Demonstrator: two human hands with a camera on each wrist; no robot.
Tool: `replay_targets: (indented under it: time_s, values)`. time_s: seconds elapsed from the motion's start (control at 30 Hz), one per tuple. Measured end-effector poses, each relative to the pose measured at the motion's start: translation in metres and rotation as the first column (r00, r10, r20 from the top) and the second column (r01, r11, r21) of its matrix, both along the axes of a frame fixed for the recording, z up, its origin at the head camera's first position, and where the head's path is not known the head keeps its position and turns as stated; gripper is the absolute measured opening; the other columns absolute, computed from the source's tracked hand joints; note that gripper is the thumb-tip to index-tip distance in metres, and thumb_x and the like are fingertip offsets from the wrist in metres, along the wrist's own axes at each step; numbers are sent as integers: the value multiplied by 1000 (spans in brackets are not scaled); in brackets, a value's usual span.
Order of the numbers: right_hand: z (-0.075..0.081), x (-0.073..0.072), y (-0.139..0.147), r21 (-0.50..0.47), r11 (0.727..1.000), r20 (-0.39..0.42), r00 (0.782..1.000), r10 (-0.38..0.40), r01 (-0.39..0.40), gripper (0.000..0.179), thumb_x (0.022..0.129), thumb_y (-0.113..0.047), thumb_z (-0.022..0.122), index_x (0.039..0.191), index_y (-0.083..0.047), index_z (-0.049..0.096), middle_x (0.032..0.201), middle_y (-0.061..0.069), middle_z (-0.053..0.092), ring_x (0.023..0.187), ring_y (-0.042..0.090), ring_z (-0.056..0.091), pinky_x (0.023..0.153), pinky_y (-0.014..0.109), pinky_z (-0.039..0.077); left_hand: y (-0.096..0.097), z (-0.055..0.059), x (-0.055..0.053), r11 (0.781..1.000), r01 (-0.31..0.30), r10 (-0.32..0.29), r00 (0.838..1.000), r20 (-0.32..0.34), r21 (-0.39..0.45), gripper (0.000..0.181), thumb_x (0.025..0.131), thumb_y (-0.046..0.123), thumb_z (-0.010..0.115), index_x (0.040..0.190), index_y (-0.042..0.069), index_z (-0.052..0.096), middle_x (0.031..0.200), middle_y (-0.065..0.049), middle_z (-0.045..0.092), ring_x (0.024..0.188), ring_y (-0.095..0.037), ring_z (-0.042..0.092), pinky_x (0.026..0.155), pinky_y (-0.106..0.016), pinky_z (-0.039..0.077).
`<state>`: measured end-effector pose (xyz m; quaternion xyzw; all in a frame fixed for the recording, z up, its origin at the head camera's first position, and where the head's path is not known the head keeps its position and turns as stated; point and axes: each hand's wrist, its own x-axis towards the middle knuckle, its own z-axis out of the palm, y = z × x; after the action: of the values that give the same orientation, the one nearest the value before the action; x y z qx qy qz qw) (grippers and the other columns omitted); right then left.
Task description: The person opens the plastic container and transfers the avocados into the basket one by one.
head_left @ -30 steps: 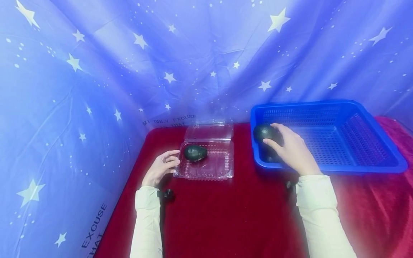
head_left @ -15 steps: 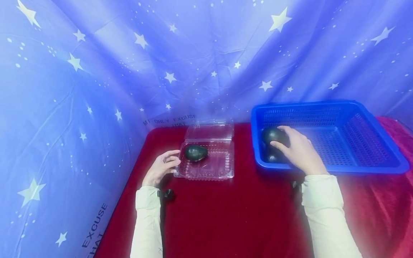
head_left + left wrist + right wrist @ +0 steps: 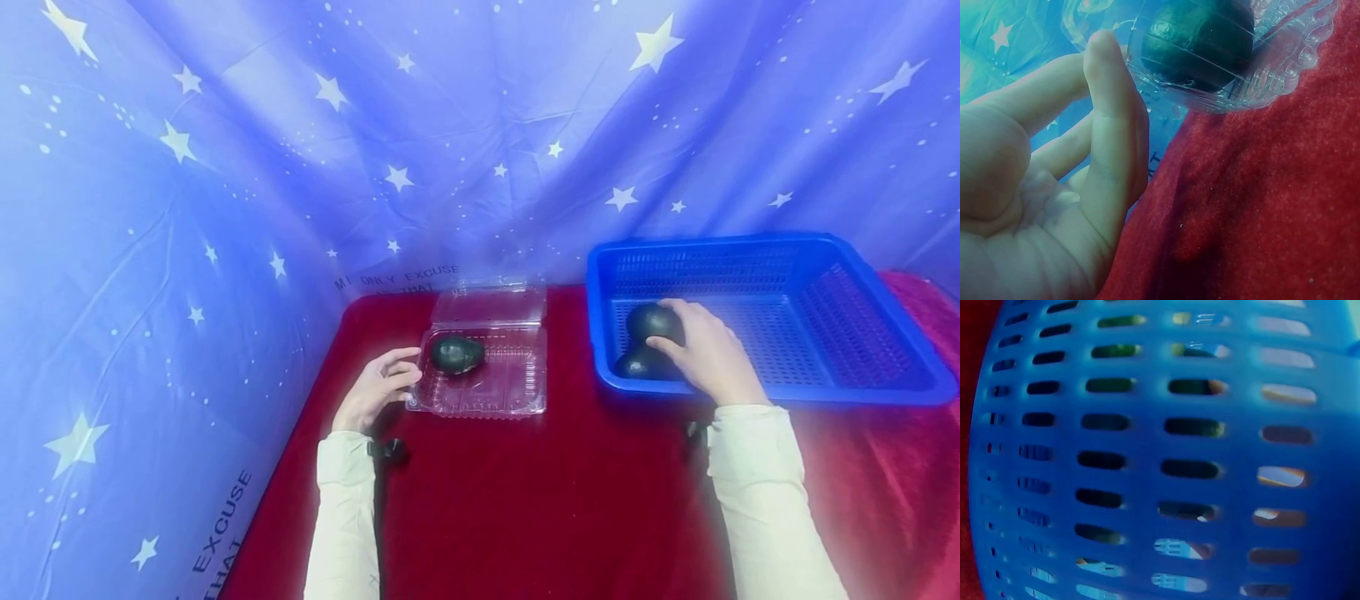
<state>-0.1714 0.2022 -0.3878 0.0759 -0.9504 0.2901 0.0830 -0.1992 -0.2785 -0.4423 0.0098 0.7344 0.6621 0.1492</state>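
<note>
My right hand (image 3: 708,348) is inside the blue plastic basket (image 3: 757,390) at its left end, gripping a dark green avocado (image 3: 652,322) between thumb and fingers. Just in front of it, a second avocado (image 3: 636,365) lies on the basket floor. My left hand (image 3: 375,386) is at the left edge of a clear plastic clamshell box (image 3: 517,392), its fingers loosely bent. One avocado (image 3: 456,356) rests in the left part of that box. In the left wrist view, a fingertip is close to the box wall (image 3: 1210,103); I cannot tell whether it touches. The basket's slotted wall (image 3: 1141,440) hides most of my right hand in the right wrist view.
The clamshell's lid (image 3: 491,305) is folded back behind its base. A red cloth (image 3: 540,492) covers the table. A blue curtain with stars (image 3: 480,125) hangs behind and to the left. Each wrist wears a small black device (image 3: 390,451).
My right hand has carried its avocado rightward and slightly down, from the basket's left rim to deeper inside, revealing more of the second avocado. The left hand stays at the clamshell box.
</note>
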Motion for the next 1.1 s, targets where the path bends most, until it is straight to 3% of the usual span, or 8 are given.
replay_targets:
  time_s: [0.47, 0.8, 0.97, 1.1]
  values:
    - [1, -3, 2, 21, 1000, 72, 997, -13, 12, 57, 95, -17, 64, 138, 12, 42, 134, 41, 45, 124, 59, 40, 103, 70, 31, 2, 2, -1, 1000, 7, -7, 1000, -5, -1, 53, 92, 7, 69, 142, 5, 50, 98, -1, 64, 82, -11, 61, 66, -25, 57]
    - [1, -6, 3, 51, 998, 149, 989, 14, -22, 44, 96, -11, 60, 132, 12, 49, 132, 37, 50, 125, 57, 41, 102, 72, 32, 0, 2, -1, 1000, 12, -12, 1000, -5, -7, 53, 92, 7, 68, 142, 6, 50, 101, -3, 63, 83, -12, 60, 67, -25, 57]
    - [1, -6, 2, 52, 998, 153, 988, 19, -27, 41, 97, -13, 59, 129, 11, 52, 130, 36, 52, 122, 57, 44, 101, 71, 34, -1, 2, -1, 1000, 8, -8, 1000, -3, 0, 53, 92, 7, 69, 142, 6, 51, 100, -2, 64, 83, -12, 61, 67, -25, 57]
    - [3, -6, -2, 48, 999, 111, 994, 18, -24, 40, 98, -16, 59, 128, 9, 54, 129, 35, 52, 121, 56, 45, 100, 70, 35, -1, 2, 0, 1000, 6, -6, 1000, 0, 5, 53, 92, 7, 69, 142, 6, 51, 99, -2, 64, 83, -12, 62, 67, -25, 57]
